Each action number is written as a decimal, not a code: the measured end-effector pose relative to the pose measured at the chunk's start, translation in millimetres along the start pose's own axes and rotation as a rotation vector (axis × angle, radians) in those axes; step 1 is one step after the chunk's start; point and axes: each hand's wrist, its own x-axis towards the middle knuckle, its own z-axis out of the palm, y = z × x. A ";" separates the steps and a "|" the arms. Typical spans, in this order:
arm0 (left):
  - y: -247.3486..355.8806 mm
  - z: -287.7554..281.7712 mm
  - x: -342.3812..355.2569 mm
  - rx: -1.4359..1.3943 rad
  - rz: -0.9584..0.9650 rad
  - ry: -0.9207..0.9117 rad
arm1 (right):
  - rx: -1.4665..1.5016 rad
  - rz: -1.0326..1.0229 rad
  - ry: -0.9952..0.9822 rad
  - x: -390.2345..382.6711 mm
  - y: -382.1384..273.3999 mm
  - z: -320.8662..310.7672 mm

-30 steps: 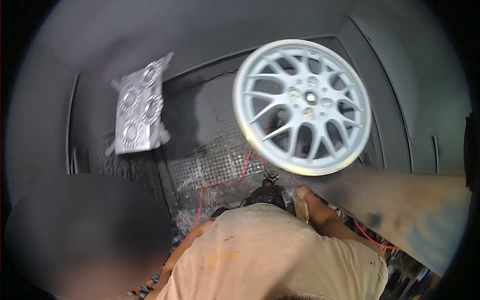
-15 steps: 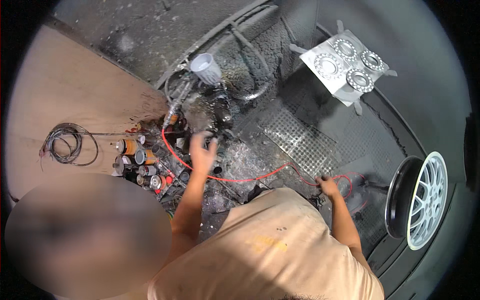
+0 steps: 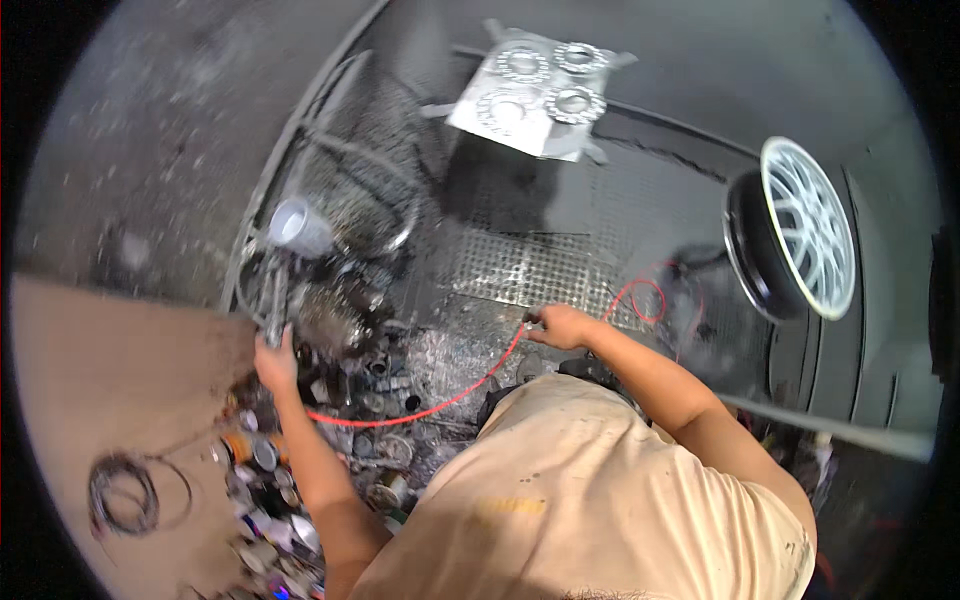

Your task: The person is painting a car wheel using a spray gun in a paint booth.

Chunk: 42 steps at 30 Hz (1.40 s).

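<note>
My left hand (image 3: 277, 364) is closed round the lower end of a spray gun (image 3: 276, 300) at the left. A translucent whitish cup (image 3: 300, 228) tops the gun, its round mouth facing up. From near that hand a thin red air hose (image 3: 440, 411) sags across to my right hand (image 3: 562, 327), which pinches it near the middle of the view. Beyond the right hand the hose runs on into loose loops on the floor. My left fingers are partly hidden against the gun.
Paint cans (image 3: 240, 446) and clutter crowd the lower left, near a coiled dark cable (image 3: 123, 495). A wheel rim (image 3: 808, 228) stands at the right. Several silvery rings lie on a pale box (image 3: 535, 135) at the back. Perforated floor plate (image 3: 520, 268) lies ahead.
My left hand, open and apart from the gun before, now grips it. My right hand still holds the hose, with its arm reaching farther forward. The whole view has shifted.
</note>
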 end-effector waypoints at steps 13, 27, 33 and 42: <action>209.8 -35.9 -157.9 -0.014 0.295 -0.297 | 0.446 0.044 0.329 -76.0 5.3 5.4; 427.4 69.0 -496.6 -0.465 0.902 -1.078 | 0.936 0.798 1.486 -265.8 151.6 11.4; 494.3 61.3 -642.4 -0.613 0.984 -1.532 | 0.947 0.709 1.999 -398.2 235.1 9.4; 560.9 26.2 -657.3 -0.061 1.151 -2.660 | 0.823 0.782 1.736 -570.0 248.0 -59.5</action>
